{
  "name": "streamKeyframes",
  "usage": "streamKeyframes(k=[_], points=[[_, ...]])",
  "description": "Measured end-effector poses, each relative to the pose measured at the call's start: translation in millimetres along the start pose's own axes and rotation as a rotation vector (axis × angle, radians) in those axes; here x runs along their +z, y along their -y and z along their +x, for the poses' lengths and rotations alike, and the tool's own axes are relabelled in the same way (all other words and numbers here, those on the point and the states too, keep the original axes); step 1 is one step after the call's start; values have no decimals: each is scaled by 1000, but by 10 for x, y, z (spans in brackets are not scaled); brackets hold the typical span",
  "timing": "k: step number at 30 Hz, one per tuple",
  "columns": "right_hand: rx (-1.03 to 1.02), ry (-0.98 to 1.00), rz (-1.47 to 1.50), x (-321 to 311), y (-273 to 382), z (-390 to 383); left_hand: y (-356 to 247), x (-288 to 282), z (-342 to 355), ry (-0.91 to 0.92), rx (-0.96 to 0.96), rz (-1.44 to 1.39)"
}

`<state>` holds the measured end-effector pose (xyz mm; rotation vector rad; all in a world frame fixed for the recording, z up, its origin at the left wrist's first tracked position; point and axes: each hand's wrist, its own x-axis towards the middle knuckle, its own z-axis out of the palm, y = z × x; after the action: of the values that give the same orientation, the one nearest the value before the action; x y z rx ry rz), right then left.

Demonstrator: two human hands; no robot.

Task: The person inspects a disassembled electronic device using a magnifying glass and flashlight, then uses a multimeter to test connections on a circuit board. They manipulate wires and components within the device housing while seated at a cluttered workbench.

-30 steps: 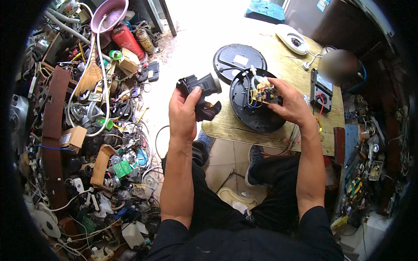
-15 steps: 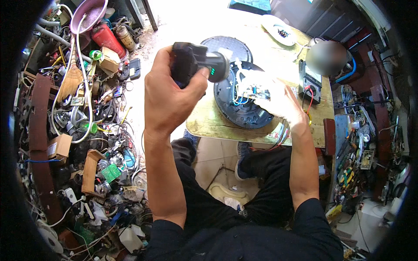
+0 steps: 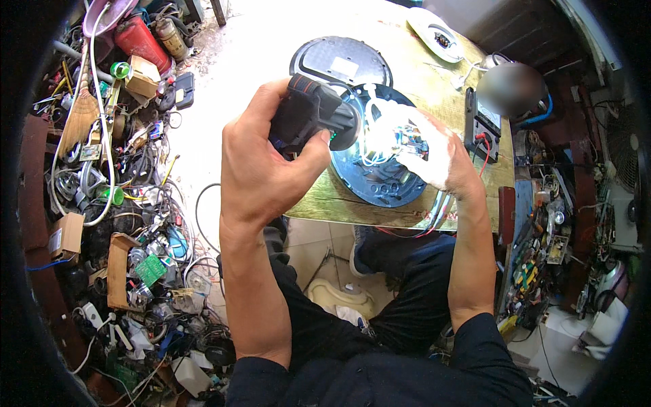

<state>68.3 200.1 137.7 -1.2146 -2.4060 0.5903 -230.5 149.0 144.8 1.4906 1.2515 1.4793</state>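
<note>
In my left hand [image 3: 254, 163] is a black headlamp [image 3: 306, 117] with a strap, its thumb pressed on the near side. The lamp throws a bright beam to the right. My right hand [image 3: 444, 159], partly washed out by that light, has its fingers closed round a small circuit board [image 3: 412, 141] with wires attached. Under the board lies a round black appliance base [image 3: 386, 192] on the wooden table [image 3: 325, 202]. White and blue wires [image 3: 369, 152] run between base and board. Behind it rests a round black cover [image 3: 315, 60] with a pale label.
A multimeter [image 3: 483, 125] with red and black leads stands at the table's right. A white oval part [image 3: 427, 30] lies at the far side. Heaped scrap electronics [image 3: 152, 271] fill the floor on the left, beside a broom [image 3: 81, 119]; more parts [image 3: 536, 251] crowd the right.
My left hand has brought the headlamp slightly lower, and its light falls more strongly on the board and base. The right hand still holds the board. The whole view has shifted a little.
</note>
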Motion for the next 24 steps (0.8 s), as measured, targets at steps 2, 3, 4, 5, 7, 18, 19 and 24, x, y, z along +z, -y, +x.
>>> streamKeyframes(k=[2, 3, 4, 5, 7, 18, 19, 24], points=[[31, -19, 28, 45, -55, -24, -12, -19, 8, 23, 11, 44], [47, -29, 42, 66, -86, -37, -24, -28, 13, 32, 17, 60], [19, -31, 4, 69, -122, -45, -25, -31, 13, 42, 23, 76], [-11, -35, -31, 74, -168, -42, -14, -33, 9, 41, 32, 82], [-43, -35, -65, 88, -191, -29, 9, -34, -4, 40, 51, 94], [-26, -21, 27, 66, -131, 3, 43, 63, 17, 25, 122, 86], [-41, -28, 4, 67, -138, 5, 56, 75, 22, 18, 135, 87], [-10, -26, -36, 63, -87, 9, 79, 100, 31, 27, 145, 94]])
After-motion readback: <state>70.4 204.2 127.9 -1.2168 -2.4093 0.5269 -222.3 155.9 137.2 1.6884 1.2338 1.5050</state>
